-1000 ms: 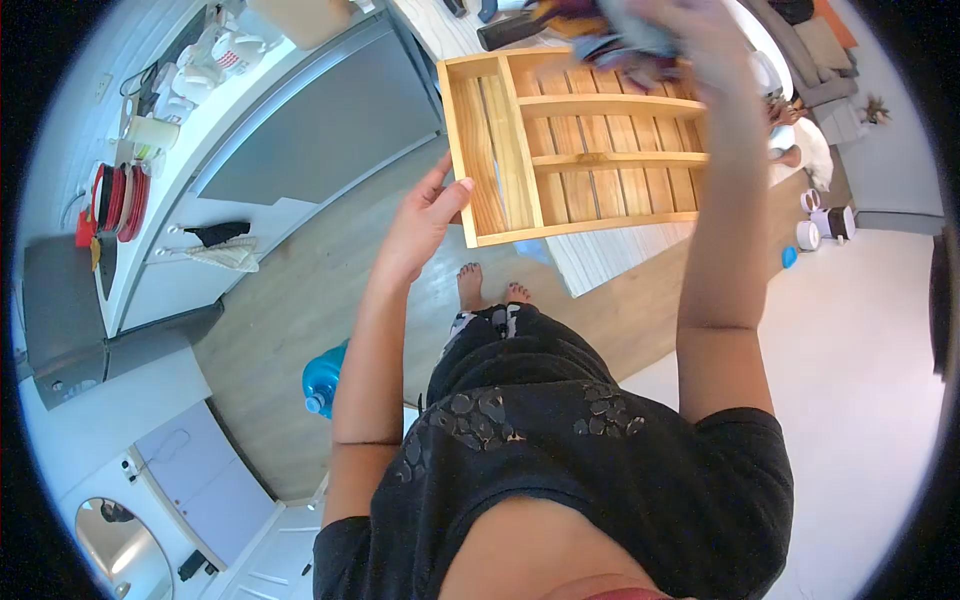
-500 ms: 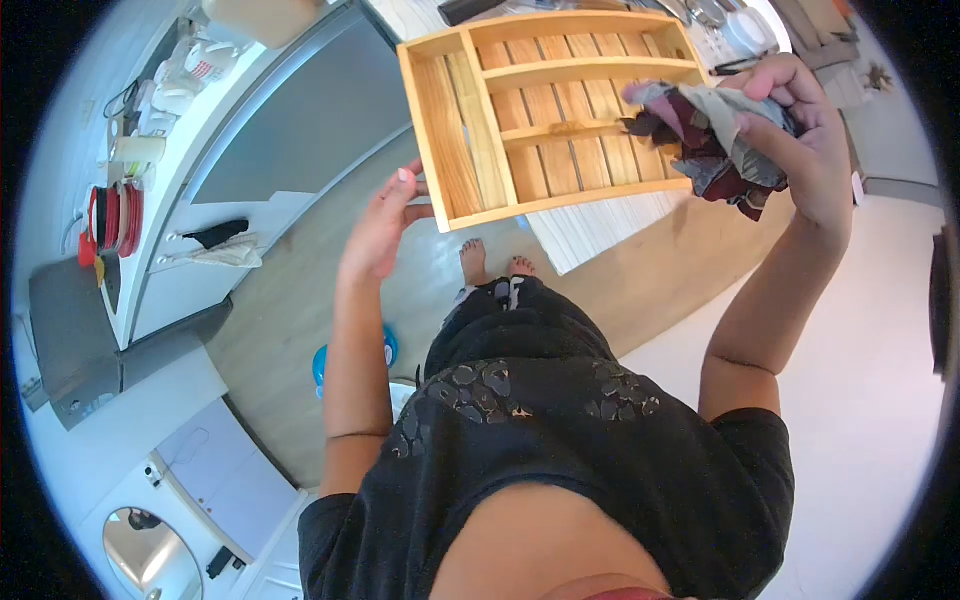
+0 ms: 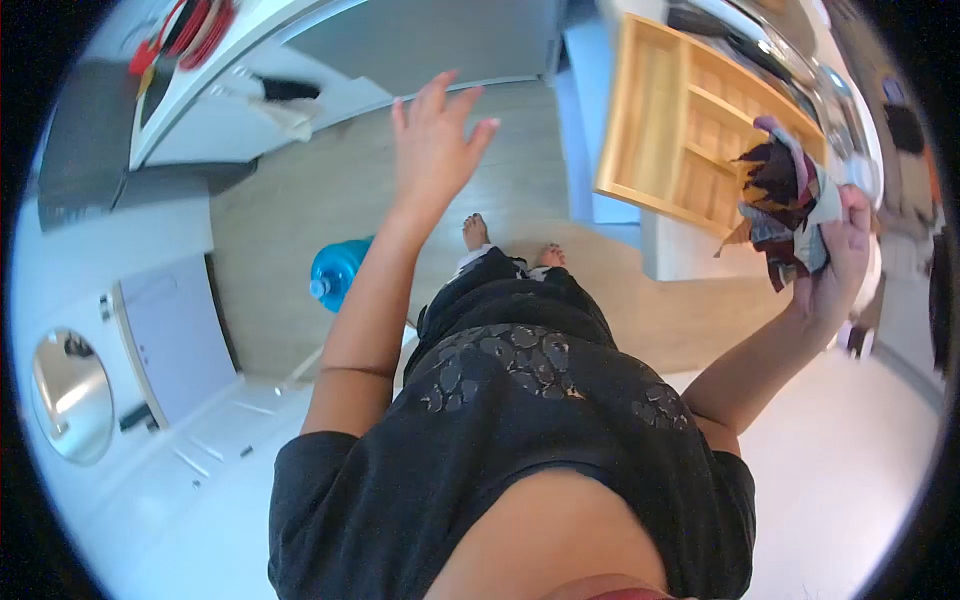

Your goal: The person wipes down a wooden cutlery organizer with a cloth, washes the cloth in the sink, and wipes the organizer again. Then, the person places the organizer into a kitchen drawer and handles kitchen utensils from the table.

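Observation:
My left hand (image 3: pixel 435 150) is raised over the floor with its fingers spread, holding nothing and apart from the wooden tray. The light wooden tray (image 3: pixel 650 110), split by dividers into long compartments, rests at the upper right on the white table (image 3: pixel 690 250). In my right hand (image 3: pixel 845 245) is a crumpled bundle of cloth (image 3: pixel 785 200) in grey, maroon, dark and mustard tones. The bundle hangs over the tray's right front part and hides some of its compartments.
Dark and metallic items (image 3: pixel 745 50) lie behind the tray. On the floor at left stands a blue water bottle (image 3: pixel 340 272). Cloths (image 3: pixel 290 105) hang from the cabinet at upper left, near red round items (image 3: pixel 208 30).
My left hand has let go of the tray and moved away from it, fingers spreading. The view has turned, so the tray appears farther right. My right hand still grips the cloth.

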`<move>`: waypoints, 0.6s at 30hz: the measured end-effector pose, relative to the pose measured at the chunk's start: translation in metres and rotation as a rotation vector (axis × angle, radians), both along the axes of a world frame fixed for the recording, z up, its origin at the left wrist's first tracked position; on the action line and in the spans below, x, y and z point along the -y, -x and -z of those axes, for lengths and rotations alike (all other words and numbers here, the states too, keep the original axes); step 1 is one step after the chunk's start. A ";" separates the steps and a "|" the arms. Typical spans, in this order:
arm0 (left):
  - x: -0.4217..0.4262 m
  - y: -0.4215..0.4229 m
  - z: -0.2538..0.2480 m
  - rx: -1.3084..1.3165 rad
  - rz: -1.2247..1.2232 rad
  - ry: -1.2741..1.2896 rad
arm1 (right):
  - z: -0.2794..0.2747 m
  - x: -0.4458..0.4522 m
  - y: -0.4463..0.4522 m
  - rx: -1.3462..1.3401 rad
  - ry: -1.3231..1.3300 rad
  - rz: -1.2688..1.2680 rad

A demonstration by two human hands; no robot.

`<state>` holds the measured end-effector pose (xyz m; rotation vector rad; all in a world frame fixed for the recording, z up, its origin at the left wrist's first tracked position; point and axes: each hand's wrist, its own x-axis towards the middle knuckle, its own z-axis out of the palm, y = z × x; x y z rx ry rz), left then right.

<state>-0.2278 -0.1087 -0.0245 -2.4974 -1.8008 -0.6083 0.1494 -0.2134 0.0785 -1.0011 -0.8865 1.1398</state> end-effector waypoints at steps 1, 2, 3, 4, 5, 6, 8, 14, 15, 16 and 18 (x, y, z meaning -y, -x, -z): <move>-0.001 0.010 -0.003 0.016 -0.005 -0.003 | 0.000 -0.006 0.016 0.001 -0.001 -0.036; 0.013 -0.023 -0.055 0.050 0.000 -0.006 | -0.056 0.004 -0.009 0.035 -0.011 -0.035; 0.011 -0.012 -0.062 0.056 -0.027 -0.007 | -0.062 -0.002 0.007 0.056 -0.023 -0.037; 0.008 0.002 -0.069 0.082 -0.034 -0.018 | -0.070 -0.010 0.024 0.060 0.018 -0.043; 0.008 0.012 -0.074 0.102 -0.040 -0.028 | -0.075 -0.017 0.041 0.063 0.019 -0.068; 0.007 0.023 -0.080 0.105 -0.065 -0.029 | -0.084 -0.024 0.064 0.071 0.021 -0.124; 0.006 0.050 -0.092 0.213 -0.088 0.016 | -0.098 -0.042 0.112 0.103 0.040 -0.209; -0.018 0.178 -0.059 1.169 -0.182 0.527 | -0.033 -0.145 0.304 -0.175 0.323 -0.551; -0.018 0.202 -0.068 1.191 -0.190 0.505 | -0.028 -0.160 0.342 -0.287 0.391 -0.594; -0.020 0.234 -0.079 1.270 -0.203 0.526 | -0.024 -0.176 0.389 -0.355 0.404 -0.619; -0.026 0.283 -0.090 1.350 -0.239 0.504 | -0.015 -0.201 0.452 -0.407 0.497 -0.666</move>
